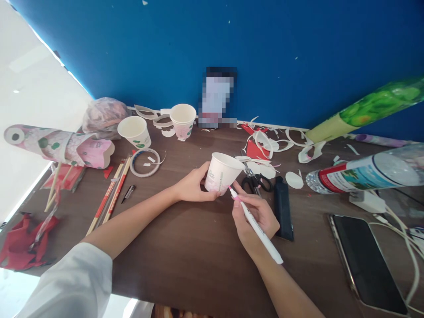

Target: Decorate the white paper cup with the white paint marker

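At the far left of the frame I saw a pink paper tube lying on its side, with red cloth below it at the lower left and a wrapped bundle behind it. Red-and-wood sticks lay slanted to its right, a small black cap just beside them and a tape ring above that. One paper cup leaned behind the ring; a second cup stood upright farther back, left of a blurred screen against the wall.

In the middle of the frame I had the left hand grasping the white cup, tilted above the table, its mouth up. To its right I had the right hand gripping a white marker, its pink tip at the cup's lower right side; whether it touched, I could not tell.

Beyond the right hand lay scissors and paper scraps, then a black case. On the right of the frame I saw a bottle on its side, a green packet above it, and a phone at the lower right.
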Demonstrator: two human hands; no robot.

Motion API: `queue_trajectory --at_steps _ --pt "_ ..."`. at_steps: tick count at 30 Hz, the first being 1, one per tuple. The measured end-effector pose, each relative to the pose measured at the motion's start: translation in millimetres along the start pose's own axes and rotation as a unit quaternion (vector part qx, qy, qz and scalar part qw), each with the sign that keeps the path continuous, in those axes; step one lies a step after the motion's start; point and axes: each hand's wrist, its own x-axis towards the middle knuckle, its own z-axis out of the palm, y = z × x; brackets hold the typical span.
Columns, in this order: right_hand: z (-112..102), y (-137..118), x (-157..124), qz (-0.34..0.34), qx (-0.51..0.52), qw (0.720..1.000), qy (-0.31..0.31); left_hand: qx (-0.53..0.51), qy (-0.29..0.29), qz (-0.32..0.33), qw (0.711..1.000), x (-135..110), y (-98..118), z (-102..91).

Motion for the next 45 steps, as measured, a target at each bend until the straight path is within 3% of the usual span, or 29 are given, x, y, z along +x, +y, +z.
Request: queue_trajectory --at_steps 12,21,27,31,45 --pt "-0.8 1.8 0.6 -0.007 0.023 1.000 -0.012 -0.002 -0.004 0.004 1.000 -0.3 -0.7 0.1" --pt "-0.5 -3.2 2.3 -0.052 0.077 0.995 -0.031 0.014 0.008 0.052 0.999 1.7 2.6 -2.9" --pt "2.7 -3.9 3.3 -0.035 0.043 0.998 0.024 -0.077 0.022 -0.011 0.997 1.6 1.3 -2.1" --pt "2.4 -3.9 3.9 -0.049 0.031 0.998 0.009 -0.140 0.003 -0.023 0.990 2.1 -1.8 -0.4" --pt "1.6 -3.0 3.5 -0.059 0.022 0.998 -0.014 -0.141 -0.008 -0.036 0.989 1.3 0.6 0.1"
